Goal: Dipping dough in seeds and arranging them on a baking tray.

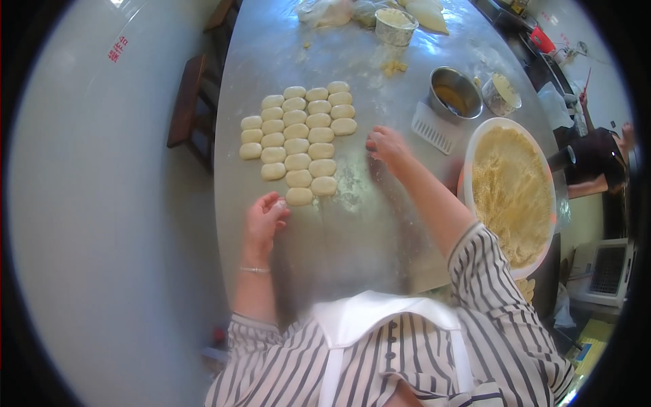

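Rows of pale oval dough pieces (pixel 297 146) lie on the metal worktop (pixel 356 244), most of them touching. My left hand (pixel 267 219) is beside the lowest piece, at its left, with fingers curled; whether it holds anything I cannot tell. To the right of the rows, my right hand (pixel 386 147) hovers over or rests on the worktop with its fingers bent. Something dark shows at its fingertips, too small to name. Loose flour (pixel 351 188) is scattered between the hands.
At the right stand a large tub of yellowish crumbly powder (pixel 513 193), a white slotted plastic piece (pixel 436 128), a steel bowl (pixel 455 91) and a floury container (pixel 501 94). Another floury container (pixel 396 28) and plastic bags (pixel 325 11) are at the far end. A person (pixel 595 157) is beyond the right edge.
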A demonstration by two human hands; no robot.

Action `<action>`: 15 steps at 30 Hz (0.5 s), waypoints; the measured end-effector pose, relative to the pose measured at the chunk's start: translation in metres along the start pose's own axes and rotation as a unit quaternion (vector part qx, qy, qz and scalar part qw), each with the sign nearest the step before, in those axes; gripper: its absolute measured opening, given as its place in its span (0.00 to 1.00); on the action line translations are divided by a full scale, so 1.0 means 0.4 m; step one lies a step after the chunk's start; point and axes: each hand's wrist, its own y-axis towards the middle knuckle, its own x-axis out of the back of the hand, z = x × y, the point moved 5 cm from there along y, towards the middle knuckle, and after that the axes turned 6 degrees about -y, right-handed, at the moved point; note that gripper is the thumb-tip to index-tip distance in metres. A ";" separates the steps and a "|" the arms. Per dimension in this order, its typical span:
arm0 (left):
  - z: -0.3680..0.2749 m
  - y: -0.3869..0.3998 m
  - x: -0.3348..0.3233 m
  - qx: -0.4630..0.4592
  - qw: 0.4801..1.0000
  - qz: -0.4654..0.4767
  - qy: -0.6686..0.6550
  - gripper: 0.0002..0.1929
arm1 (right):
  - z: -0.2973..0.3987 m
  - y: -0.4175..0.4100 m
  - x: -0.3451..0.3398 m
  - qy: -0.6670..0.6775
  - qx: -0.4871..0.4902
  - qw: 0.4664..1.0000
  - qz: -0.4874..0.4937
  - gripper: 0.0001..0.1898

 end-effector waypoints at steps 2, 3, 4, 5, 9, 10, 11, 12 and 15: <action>0.012 0.011 -0.005 0.030 0.999 0.001 -0.029 0.26 | 0.029 0.063 -0.042 -0.036 -0.015 0.999 0.013 0.23; 0.012 0.013 -0.006 0.032 0.999 0.002 -0.029 0.26 | 0.050 0.072 -0.084 0.001 -0.065 0.998 -0.009 0.21; 0.004 0.010 -0.013 0.032 0.999 0.000 -0.010 0.24 | 0.057 0.077 -0.110 0.039 -0.115 0.992 -0.037 0.20; 0.002 0.011 -0.018 0.033 0.999 0.000 0.010 0.23 | 0.066 0.081 -0.128 0.041 -0.117 0.991 -0.043 0.20; 0.039 0.027 -0.032 -0.006 0.998 0.028 0.060 0.22 | 0.079 0.088 -0.165 0.008 -0.049 0.992 -0.118 0.18; 0.036 0.019 -0.045 -0.038 0.989 0.022 0.143 0.20 | 0.083 0.074 -0.159 -0.015 -0.016 0.986 -0.168 0.18; 0.034 0.010 -0.061 -0.072 0.972 0.018 0.225 0.18 | 0.081 0.063 -0.163 -0.009 0.003 0.985 -0.173 0.18; 0.045 0.004 -0.078 -0.072 0.970 0.039 0.227 0.18 | 0.079 0.047 -0.162 -0.004 0.020 0.983 -0.182 0.19; 0.033 -0.022 -0.096 -0.180 0.952 -0.038 0.245 0.16 | -0.005 0.003 -0.145 0.127 0.017 0.984 -0.124 0.18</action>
